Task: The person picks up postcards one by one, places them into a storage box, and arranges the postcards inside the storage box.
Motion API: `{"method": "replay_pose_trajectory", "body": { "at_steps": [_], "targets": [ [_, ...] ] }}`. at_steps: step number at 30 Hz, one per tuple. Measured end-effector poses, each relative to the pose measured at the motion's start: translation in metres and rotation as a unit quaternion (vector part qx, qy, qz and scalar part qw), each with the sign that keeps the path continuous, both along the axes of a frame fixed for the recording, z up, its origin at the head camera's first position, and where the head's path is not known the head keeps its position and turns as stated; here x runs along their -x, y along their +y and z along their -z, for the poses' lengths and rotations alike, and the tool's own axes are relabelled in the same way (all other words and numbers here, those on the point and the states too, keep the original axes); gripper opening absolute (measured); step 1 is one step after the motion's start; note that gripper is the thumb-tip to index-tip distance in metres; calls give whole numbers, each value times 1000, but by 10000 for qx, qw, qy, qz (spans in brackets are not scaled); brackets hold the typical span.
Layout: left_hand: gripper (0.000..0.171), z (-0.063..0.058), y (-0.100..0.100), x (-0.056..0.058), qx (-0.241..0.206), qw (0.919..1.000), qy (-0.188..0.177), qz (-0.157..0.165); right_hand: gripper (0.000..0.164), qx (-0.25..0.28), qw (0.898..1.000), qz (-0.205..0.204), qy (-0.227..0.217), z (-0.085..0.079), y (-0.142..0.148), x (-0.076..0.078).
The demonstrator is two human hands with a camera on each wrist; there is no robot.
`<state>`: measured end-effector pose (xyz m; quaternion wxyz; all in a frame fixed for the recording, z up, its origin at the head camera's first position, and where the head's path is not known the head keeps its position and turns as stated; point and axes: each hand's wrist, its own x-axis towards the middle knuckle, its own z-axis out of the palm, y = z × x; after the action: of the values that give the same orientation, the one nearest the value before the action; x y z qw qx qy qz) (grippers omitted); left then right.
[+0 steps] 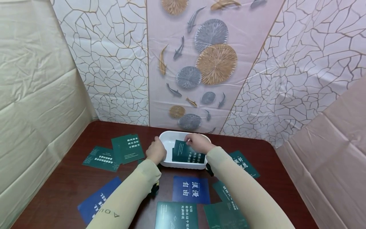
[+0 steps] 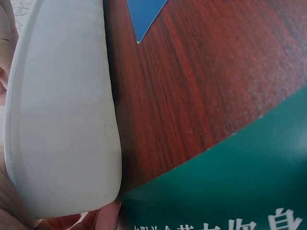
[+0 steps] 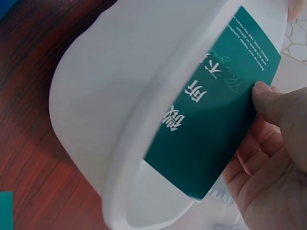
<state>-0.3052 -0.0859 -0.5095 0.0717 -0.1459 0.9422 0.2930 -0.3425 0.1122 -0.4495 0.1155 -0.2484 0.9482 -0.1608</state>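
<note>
A white plastic basin (image 1: pixel 183 165) stands at the back of the table. My left hand (image 1: pixel 156 151) grips its left end; in the left wrist view, fingertips (image 2: pixel 109 215) show under the basin's corner. Over the basin, my right hand (image 1: pixel 199 143) pinches a green card (image 1: pixel 183 151) printed with white characters. The right wrist view has this card (image 3: pixel 211 110) tilted partly behind the basin's rim, thumb on its near face and fingers behind. A darker green piece, apparently another card (image 1: pixel 174 156), lies beneath it in the basin.
Green cards (image 1: pixel 128 149) lie left of the basin, partly overlapping. Blue cards (image 1: pixel 191 190) are in front and at front left (image 1: pixel 97 198). More green cards lie near the front (image 1: pixel 175 214) and on the right (image 1: pixel 246 163). Patterned cloth (image 1: pixel 123 63) hangs behind the dark red table (image 1: pixel 57 190).
</note>
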Motion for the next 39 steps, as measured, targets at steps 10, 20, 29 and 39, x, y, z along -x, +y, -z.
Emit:
{"method": "replay_pose_trajectory", "body": {
  "at_steps": [10,20,29,39],
  "targets": [
    [73,-2,1,-1,1,10000,34,-33,38,-248,9992,29,-309,7,-1,-1],
    [72,-3,0,-3,77,10000,42,-5,51,-1081,9940,-21,136,14,-4,-4],
    [72,0,1,-4,63,10000,49,-1,48,-1405,9900,-110,40,24,-4,-6],
    [72,-1,2,-1,99,9999,-4,-40,45,-1531,9880,-204,-63,29,-4,-3]
  ]
}}
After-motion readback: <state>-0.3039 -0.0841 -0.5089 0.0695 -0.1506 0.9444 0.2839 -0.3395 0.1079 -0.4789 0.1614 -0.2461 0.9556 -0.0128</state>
